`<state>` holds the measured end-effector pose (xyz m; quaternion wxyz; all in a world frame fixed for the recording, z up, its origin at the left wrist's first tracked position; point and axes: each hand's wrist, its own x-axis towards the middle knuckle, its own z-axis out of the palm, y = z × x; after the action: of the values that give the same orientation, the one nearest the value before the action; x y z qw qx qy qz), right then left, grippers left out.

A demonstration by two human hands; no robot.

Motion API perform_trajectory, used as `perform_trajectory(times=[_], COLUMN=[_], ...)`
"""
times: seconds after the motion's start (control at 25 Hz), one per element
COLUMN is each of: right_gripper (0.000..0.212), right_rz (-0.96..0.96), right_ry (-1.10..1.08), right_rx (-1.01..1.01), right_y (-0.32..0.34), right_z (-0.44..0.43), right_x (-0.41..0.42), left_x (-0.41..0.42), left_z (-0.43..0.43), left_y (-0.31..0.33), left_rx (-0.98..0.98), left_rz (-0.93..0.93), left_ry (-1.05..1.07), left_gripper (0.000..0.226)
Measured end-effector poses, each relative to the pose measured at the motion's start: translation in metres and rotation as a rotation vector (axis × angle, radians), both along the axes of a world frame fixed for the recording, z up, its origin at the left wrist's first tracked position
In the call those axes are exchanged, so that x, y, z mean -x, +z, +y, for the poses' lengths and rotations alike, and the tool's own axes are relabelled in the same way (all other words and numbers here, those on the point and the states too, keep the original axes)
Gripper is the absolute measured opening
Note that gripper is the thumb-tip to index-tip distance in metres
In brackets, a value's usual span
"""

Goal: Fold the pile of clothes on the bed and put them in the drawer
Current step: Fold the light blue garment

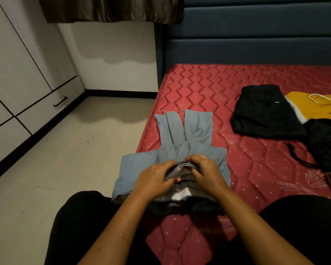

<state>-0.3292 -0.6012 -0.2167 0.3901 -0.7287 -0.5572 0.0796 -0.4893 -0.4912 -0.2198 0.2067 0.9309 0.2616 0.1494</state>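
Note:
A pair of blue-grey trousers point(189, 131) lies on the red mattress point(208, 88) at its near left corner, legs pointing away from me, waistband toward me. My left hand point(153, 178) and my right hand point(204, 173) both pinch the grey waistband fabric at the fly, fingers curled on it. A dark garment lies under the near end of the trousers. Further right lie a black garment point(262, 109), a yellow garment point(317, 108) and another black garment point(329, 142). The white drawer front with a black handle point(60, 102) is at the left.
A white hanger point(321, 99) rests on the yellow garment. White wardrobe doors point(17, 60) line the left wall across a strip of pale tiled floor point(65, 159). A dark blue headboard point(256, 35) stands behind the bed. My knees in black frame the mattress corner.

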Motion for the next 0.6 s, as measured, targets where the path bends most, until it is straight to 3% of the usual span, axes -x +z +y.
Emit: perform_trajectory(times=[0.16, 0.44, 0.6], right_gripper=[0.019, 0.020, 0.019], right_rz=[-0.106, -0.024, 0.022], right_ry=[0.117, 0.140, 0.130], right_rx=[0.020, 0.008, -0.055], right_y=[0.002, -0.001, 0.008], right_z=[0.001, 0.000, 0.000], right_x=[-0.002, -0.011, -0.006], left_x=[0.006, 0.020, 0.019], left_z=[0.017, 0.033, 0.029], left_y=[-0.001, 0.002, 0.009], left_rx=[-0.033, -0.057, -0.263], left_rz=[0.018, -0.047, -0.112], left_ry=[0.075, 0.023, 0.112], left_gripper=[0.025, 0.022, 0.026])
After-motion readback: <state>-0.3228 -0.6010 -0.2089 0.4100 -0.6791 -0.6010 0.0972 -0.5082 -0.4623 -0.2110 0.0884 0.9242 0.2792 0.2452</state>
